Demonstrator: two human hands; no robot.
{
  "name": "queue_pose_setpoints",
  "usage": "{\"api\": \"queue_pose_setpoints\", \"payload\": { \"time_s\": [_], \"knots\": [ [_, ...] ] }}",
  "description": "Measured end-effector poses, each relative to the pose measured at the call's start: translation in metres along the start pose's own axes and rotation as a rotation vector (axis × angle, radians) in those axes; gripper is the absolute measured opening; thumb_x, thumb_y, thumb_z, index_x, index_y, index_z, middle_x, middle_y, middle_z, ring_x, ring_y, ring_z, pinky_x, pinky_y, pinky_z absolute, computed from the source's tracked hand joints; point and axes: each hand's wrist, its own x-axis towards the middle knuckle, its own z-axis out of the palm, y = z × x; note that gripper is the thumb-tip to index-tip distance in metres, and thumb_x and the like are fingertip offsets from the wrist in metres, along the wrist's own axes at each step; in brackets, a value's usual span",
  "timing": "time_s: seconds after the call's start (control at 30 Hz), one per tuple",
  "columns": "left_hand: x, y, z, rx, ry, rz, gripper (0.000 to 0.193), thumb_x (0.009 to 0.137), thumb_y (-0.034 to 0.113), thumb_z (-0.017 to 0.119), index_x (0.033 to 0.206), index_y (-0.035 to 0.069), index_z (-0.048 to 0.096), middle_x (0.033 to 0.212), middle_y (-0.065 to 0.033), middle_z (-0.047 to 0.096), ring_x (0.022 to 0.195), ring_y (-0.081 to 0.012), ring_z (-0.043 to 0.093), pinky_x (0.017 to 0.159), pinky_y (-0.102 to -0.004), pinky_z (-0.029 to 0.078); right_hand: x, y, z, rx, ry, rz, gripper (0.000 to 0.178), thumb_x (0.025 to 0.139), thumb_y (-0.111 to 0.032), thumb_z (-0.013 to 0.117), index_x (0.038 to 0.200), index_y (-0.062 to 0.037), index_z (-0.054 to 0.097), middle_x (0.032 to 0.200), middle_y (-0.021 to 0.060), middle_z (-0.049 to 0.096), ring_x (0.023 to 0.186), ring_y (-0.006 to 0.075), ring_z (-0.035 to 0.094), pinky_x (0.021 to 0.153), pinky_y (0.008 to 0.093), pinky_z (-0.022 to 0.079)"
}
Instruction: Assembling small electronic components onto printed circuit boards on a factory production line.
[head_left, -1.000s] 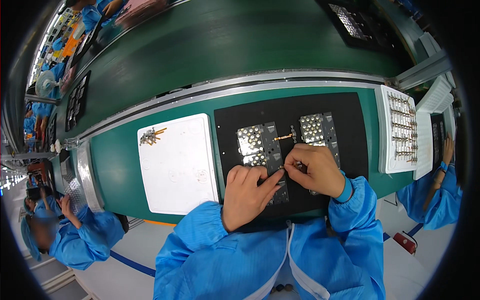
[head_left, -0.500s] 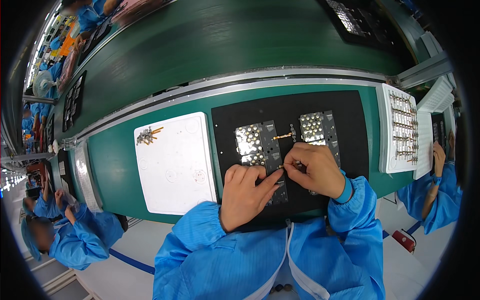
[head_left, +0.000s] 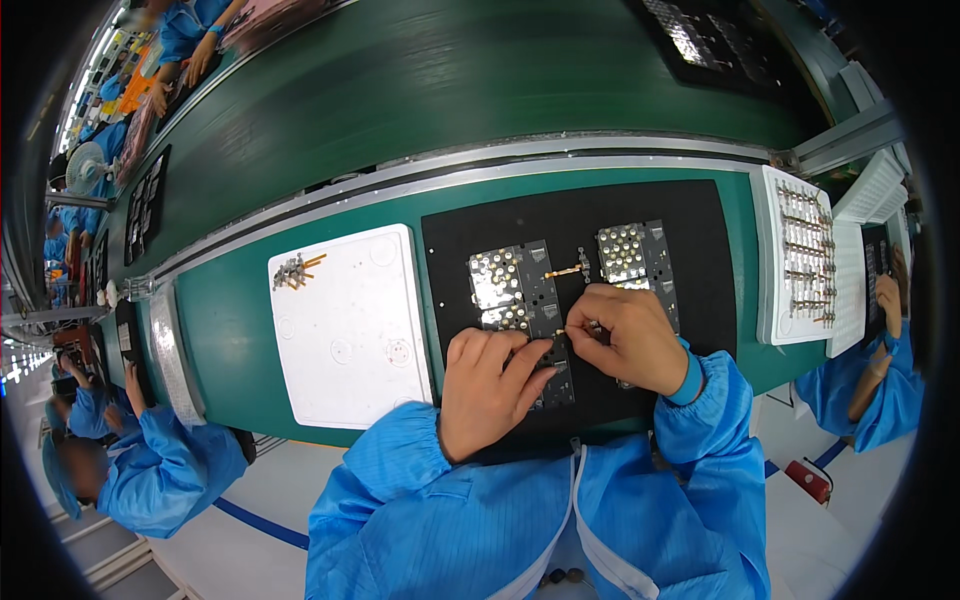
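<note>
A dark, narrow circuit board with a silver, gold-dotted panel along its left side [head_left: 527, 290] lies on a flat black mat [head_left: 690, 215], its lower part partly covered by the person's fingers. The left hand [head_left: 490, 385] is over its lower left portion, with index finger and thumb parted and nothing visible between them. The right hand [head_left: 628, 335] is at the board's right edge, index finger and thumb bent close together; whether they pinch a small part is too tiny to tell.

Above the right hand, a thin orange strip with a grey metal end [head_left: 567, 271] lies between that board and a second dark board with a similar gold-dotted panel [head_left: 640, 262], which the right hand partly hides.

Left of the mat is a white rectangular tray [head_left: 345, 345], with a cluster of grey parts with orange strips [head_left: 297, 272] near its upper left corner. To the right, a white foam tray [head_left: 768, 290] carries rows of small metallic parts [head_left: 808, 255]. Beyond the metal rail [head_left: 470, 158] runs a wide dark-green surface [head_left: 420, 90].
</note>
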Motion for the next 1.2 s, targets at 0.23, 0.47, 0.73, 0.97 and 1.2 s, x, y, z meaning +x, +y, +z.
{"api": "queue_pose_setpoints", "payload": {
  "time_s": [0.23,0.47,0.73,0.97,1.2],
  "knots": [
    [0.002,0.001,-0.004,0.059,-0.099,-0.002,0.047,0.080,0.029,0.079,0.125,0.019,0.071,0.095,-0.0021,0.051,0.089,-0.0242,0.049,0.084,-0.0413,0.038,0.002,0.001,0.002,0.002,0.029,-0.031,0.007,0.079,-0.005,0.072,0.081,-0.0035,0.065,0.073,0.0098,0.061,0.059,0.0277,0.062,0.054,0.0366,0.047],
    [0.005,0.003,-0.002,0.046,-0.053,0.029,0.045,0.079,0.025,0.079,0.123,0.016,0.071,0.095,-0.0028,0.050,0.088,-0.0241,0.049,0.082,-0.0409,0.037,0.000,-0.006,-0.001,0.009,0.025,-0.006,0.006,0.079,-0.006,0.072,0.083,-0.0042,0.067,0.077,0.0093,0.064,0.063,0.0284,0.065,0.057,0.0371,0.052],
    [0.000,0.012,-0.017,-0.011,-0.070,-0.032,0.048,0.081,0.025,0.079,0.127,0.015,0.068,0.102,-0.0042,0.055,0.090,-0.0253,0.052,0.084,-0.0407,0.041,-0.007,-0.018,-0.002,-0.039,0.186,-0.023,0.024,0.079,-0.005,0.079,0.100,-0.0032,0.067,0.104,0.0110,0.061,0.067,0.0249,0.063,0.057,0.0336,0.050],
    [-0.015,-0.071,-0.111,0.277,0.355,-0.288,0.029,0.082,0.005,0.075,0.110,0.006,0.069,0.107,-0.0134,0.069,0.100,-0.0332,0.064,0.086,-0.0419,0.048,-0.023,-0.024,-0.007,-0.013,0.291,-0.039,0.019,0.080,-0.004,0.079,0.096,-0.0029,0.068,0.101,0.0106,0.064,0.064,0.0214,0.061,0.055,0.0304,0.048],
    [-0.042,-0.170,-0.144,0.567,0.388,-0.476,0.025,0.088,0.006,0.071,0.113,0.004,0.071,0.098,-0.0118,0.065,0.087,-0.0264,0.062,0.078,-0.0370,0.050,-0.027,-0.033,-0.005,-0.003,0.309,-0.100,0.018,0.080,-0.003,0.079,0.095,-0.0026,0.069,0.096,0.0103,0.066,0.064,0.0214,0.062,0.054,0.0305,0.049]
  ]
}}
